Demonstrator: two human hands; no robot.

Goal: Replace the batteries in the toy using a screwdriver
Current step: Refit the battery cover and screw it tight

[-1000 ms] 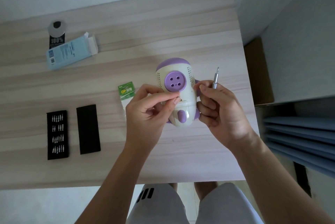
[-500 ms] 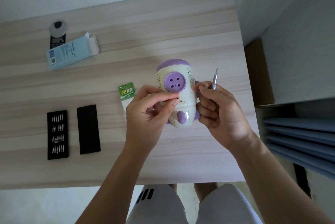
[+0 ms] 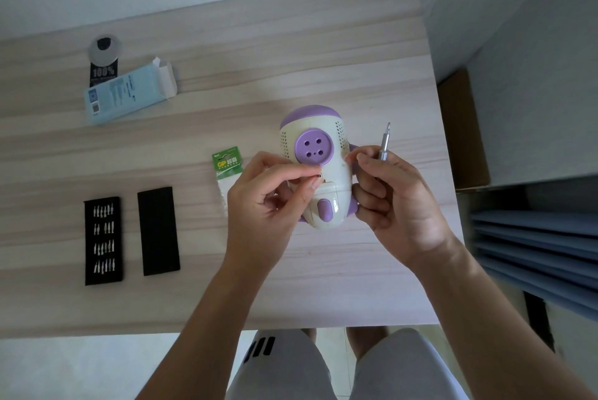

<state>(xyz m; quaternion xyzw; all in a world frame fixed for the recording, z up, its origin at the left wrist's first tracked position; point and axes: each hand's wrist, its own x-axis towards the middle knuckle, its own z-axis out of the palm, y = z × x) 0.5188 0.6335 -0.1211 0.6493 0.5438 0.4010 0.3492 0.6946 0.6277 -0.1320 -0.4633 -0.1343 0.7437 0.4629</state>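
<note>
1. One toy (image 3: 318, 170), held above the table (image 3: 323, 60).
2. Right hand (image 3: 394, 202) grips its right side and one screwdriver (image 3: 384, 144).
3. Left hand (image 3: 268, 202) pinches one screw (image 3: 319, 175) at its middle.
4. Left of toy: one battery pack (image 3: 226, 162), two black strips (image 3: 103, 239), one box (image 3: 129, 95).

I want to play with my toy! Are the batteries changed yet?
Not sure yet. Done: the battery cover looks closed. In hand: the left hand pinches a tiny screw at that cover, and the right hand holds the toy and screwdriver. Left: I cannot tell if the screw is coming out or going back, so the battery pack may be waiting.
</note>
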